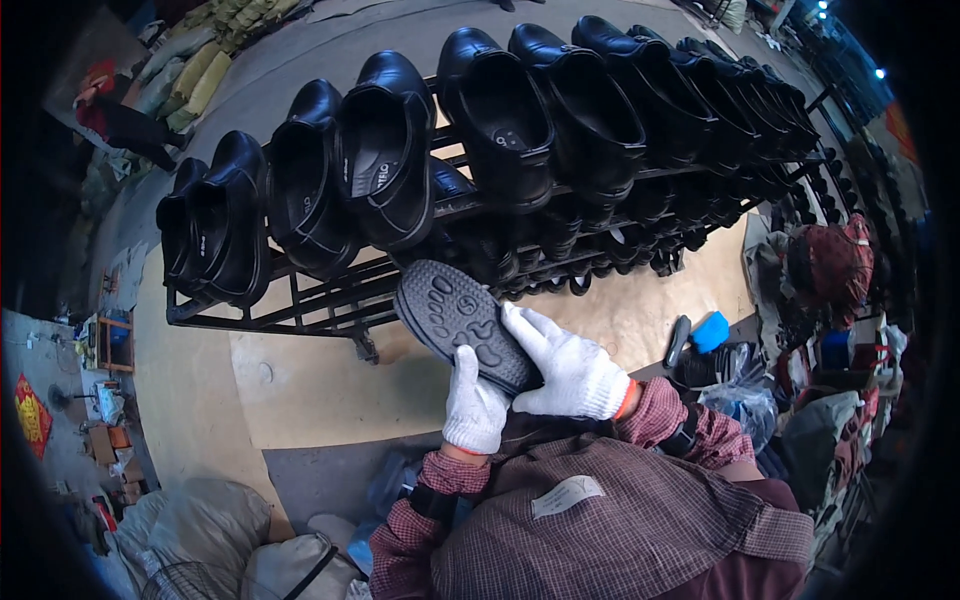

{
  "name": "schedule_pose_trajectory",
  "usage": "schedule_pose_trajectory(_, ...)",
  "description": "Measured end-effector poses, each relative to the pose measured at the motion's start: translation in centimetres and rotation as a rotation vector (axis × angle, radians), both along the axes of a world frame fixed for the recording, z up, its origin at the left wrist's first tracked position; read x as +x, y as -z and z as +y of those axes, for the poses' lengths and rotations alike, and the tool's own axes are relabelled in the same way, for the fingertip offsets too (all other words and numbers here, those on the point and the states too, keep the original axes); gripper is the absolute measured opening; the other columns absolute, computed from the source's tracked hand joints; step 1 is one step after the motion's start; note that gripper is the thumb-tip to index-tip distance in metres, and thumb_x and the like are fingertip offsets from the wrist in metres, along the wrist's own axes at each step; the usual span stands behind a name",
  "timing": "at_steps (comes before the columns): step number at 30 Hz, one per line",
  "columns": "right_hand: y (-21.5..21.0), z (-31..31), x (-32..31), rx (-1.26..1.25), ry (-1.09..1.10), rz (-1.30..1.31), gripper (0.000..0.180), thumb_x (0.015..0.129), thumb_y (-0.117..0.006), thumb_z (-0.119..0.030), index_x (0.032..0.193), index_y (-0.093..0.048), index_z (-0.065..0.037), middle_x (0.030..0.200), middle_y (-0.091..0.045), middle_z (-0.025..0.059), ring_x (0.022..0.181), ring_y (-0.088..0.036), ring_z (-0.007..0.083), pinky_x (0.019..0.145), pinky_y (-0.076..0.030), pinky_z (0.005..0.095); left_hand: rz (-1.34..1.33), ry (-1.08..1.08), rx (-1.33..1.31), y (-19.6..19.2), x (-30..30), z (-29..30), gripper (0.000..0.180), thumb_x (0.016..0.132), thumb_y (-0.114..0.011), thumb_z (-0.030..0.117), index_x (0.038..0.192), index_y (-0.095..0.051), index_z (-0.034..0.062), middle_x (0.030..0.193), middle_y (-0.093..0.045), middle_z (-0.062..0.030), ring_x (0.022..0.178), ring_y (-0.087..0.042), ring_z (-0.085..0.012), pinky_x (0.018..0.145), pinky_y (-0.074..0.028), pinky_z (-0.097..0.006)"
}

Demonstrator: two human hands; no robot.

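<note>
Left hand (474,402), white cotton glove, fingers together and curled against the near edge of a black shoe (462,322), thumb up along the side. Right hand (565,368), same kind of glove, fingers close together and wrapped over the heel end from the right. Shoe held sole-up, grey tread with oval patterns, toe pointing far-left, just near a black metal rack (300,305). On the rack, a long row of black leather shoes (385,150). Far right, a blue sponge-like block (712,330) on the floor.
</note>
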State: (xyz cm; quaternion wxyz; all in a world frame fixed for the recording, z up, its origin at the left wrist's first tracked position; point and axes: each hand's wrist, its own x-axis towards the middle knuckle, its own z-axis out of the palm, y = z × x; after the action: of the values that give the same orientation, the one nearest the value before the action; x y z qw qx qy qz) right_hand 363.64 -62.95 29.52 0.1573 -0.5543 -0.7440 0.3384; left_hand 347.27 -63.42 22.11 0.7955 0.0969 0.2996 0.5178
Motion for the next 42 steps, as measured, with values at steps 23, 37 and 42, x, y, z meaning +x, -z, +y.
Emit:
schedule_pose_trajectory(23, 1.7, -6.0, 6.6, 0.115, 0.562, 0.491, 0.052, 0.087, -0.062, 0.006, 0.137, -0.06, -0.006, 0.122, -0.066, 0.0184, 0.111, -0.066, 0.0305, 0.098, -0.052, 0.0348, -0.058, 0.305, -0.012, 0.9, 4.9, 1.3, 0.068, 0.101, -0.06, 0.042, 0.152, -0.036, 0.0032, 0.149, -0.048, -0.0151, 0.133, -0.051, -0.0303, 0.116, -0.041, -0.047)
schedule_pose_trajectory(37, 2.8, -6.2, 8.4, -0.404, 0.429, 0.951, 0.074, 0.094, -0.07, -0.029, 0.153, -0.037, 0.002, 0.149, -0.051, 0.0178, 0.136, -0.05, 0.0241, 0.115, -0.037, 0.0354, -0.314, 0.46, -0.075, -0.4, 7.6, 2.6, 0.077, 0.096, -0.044, 0.071, 0.138, -0.051, 0.0073, 0.142, -0.053, -0.0074, 0.133, -0.047, -0.0309, 0.112, -0.041, -0.051)
schedule_pose_trajectory(42, 4.5, -6.5, 9.1, -0.501, 0.444, 1.166, 0.077, 0.093, -0.071, -0.031, 0.153, -0.037, 0.003, 0.152, -0.047, 0.019, 0.14, -0.045, 0.027, 0.118, -0.033, 0.0365, -0.289, 0.448, -0.038, -0.2, 8.1, 2.6, 0.077, 0.093, -0.049, 0.072, 0.133, -0.053, 0.0065, 0.131, -0.05, -0.0063, 0.129, -0.044, -0.0259, 0.109, -0.043, -0.042)
